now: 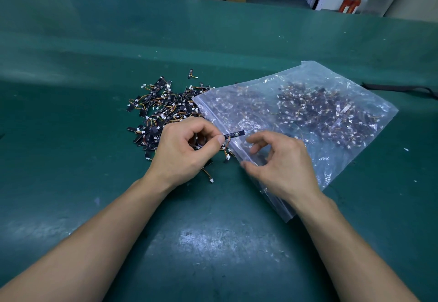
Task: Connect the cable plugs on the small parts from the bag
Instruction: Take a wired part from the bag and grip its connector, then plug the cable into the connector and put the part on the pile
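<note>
Parts (163, 110) lie heaped on the table (71, 88) beside our still well-filled bag (308, 112), so we judge much remains: left hand (187, 150) pinches one strip (234, 134), right hand (279, 162) hovers loosely curled, empty.

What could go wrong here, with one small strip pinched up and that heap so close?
The left hand pinches only one end of the black strip, so it might slip or twist as the right hand reaches in. Its dangling white plug could snag wires in the loose pile. Parts may also spill from the plastic bag.
</note>
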`<action>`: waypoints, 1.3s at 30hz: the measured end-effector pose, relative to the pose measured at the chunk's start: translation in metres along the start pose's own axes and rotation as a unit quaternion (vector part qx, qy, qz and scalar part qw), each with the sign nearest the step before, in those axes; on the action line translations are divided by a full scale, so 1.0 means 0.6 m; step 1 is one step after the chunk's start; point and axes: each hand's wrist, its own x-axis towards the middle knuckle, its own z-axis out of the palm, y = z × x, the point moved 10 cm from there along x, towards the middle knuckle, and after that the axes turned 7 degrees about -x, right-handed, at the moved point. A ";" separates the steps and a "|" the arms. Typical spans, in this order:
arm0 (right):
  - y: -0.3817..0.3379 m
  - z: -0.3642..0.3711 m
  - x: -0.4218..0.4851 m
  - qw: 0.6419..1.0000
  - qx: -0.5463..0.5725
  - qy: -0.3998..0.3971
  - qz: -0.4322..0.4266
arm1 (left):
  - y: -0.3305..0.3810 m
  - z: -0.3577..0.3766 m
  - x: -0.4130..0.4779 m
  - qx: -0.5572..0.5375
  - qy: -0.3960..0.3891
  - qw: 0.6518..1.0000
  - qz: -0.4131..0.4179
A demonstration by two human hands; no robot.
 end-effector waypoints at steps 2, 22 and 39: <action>0.002 -0.006 0.001 1.000 0.016 0.019 0.003 | 0.000 -0.001 0.000 0.004 0.002 1.000 0.000; -0.014 -0.096 -0.017 0.967 0.119 0.222 -0.045 | 0.020 0.149 0.083 0.298 -0.104 0.948 -0.022; -0.007 -0.056 -0.008 0.981 0.132 0.141 -0.033 | 0.001 0.036 0.041 0.215 -0.060 0.975 -0.010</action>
